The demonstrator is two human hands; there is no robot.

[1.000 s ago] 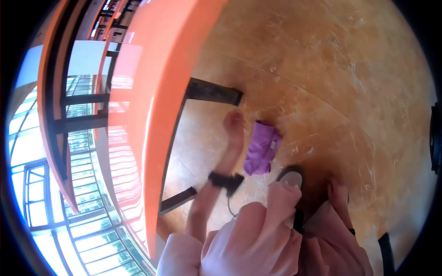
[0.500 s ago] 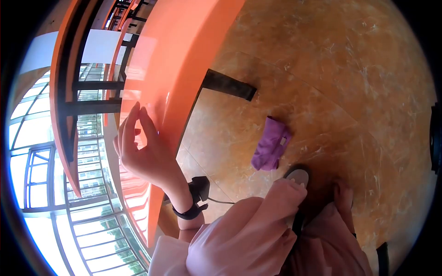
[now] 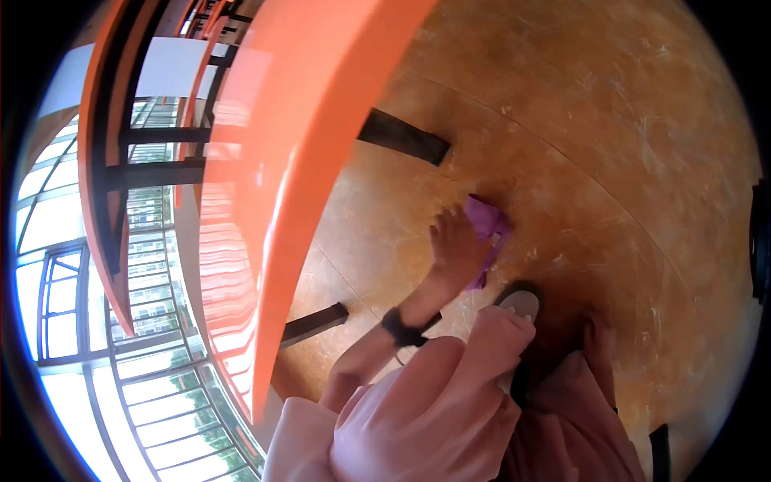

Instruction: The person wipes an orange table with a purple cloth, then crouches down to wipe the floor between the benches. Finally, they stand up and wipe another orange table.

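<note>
My left hand (image 3: pixel 454 254) reaches down over a purple piece of folded cloth (image 3: pixel 484 214) on the floor. Its fingers are spread, and it hides much of the cloth's left and middle part. A dark strap (image 3: pixel 398 328) is around the left wrist. My right hand (image 3: pixel 598 344) hangs low beside my leg, in shadow, its fingers loosely stretched downward with nothing visible in them. The grey tip of a shoe (image 3: pixel 520 303) shows just below the cloth in the view.
An orange glossy tabletop (image 3: pixel 281 145) runs along my left, with a dark leg (image 3: pixel 405 136) jutting over the floor. Brown marbled floor tiles (image 3: pixel 578 145) spread out to the right. Further left are another orange table (image 3: pixel 95 161) and large windows (image 3: pixel 161 386).
My left hand has moved from above the orange tabletop down and right to the purple cloth, now partly covering it. The view has shifted slightly.
</note>
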